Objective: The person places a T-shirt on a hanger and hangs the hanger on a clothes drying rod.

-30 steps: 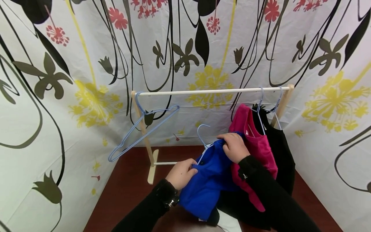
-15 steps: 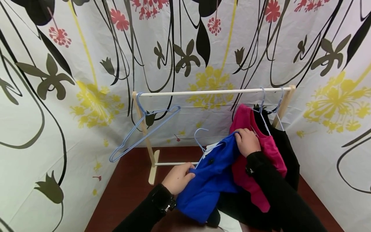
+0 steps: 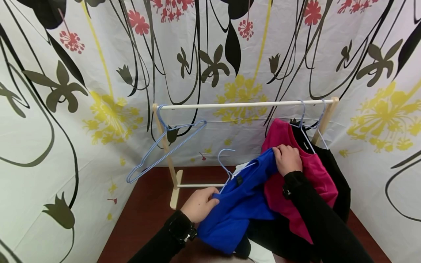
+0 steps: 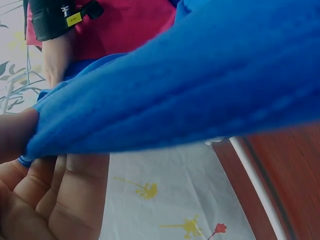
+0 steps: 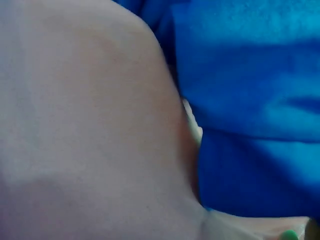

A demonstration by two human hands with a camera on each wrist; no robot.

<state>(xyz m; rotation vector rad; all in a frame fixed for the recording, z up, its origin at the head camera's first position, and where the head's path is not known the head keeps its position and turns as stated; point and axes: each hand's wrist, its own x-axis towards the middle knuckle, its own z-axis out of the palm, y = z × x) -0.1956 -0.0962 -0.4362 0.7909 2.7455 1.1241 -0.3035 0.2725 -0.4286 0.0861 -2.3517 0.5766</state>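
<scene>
Pinching the lower edge of the blue garment (image 3: 236, 204) between thumb and curled fingers, the left hand (image 3: 198, 204) sits low over the dark red table (image 3: 144, 219); the left wrist view shows the fabric edge caught against the thumb (image 4: 15, 135) with the other fingers folded underneath. Since a second ago this hand has slid slightly down and to the left, so the cloth between the two hands is drawn out longer. At the far left of the wooden rack (image 3: 243, 105) an empty blue hanger (image 3: 164, 146) hangs tilted, as before. Another light blue hanger (image 3: 227, 164) rises from the neck of the blue garment, its hook free below the rail, and has drifted a little leftward. The blue garment stretches from the left hand up to the right hand (image 3: 287, 159), which grips its upper corner with fingers curled over it. That hand has moved up and to the right and now lies against the pink garment (image 3: 312, 175) hanging on the rail, beside the black garment (image 3: 338, 175).
</scene>
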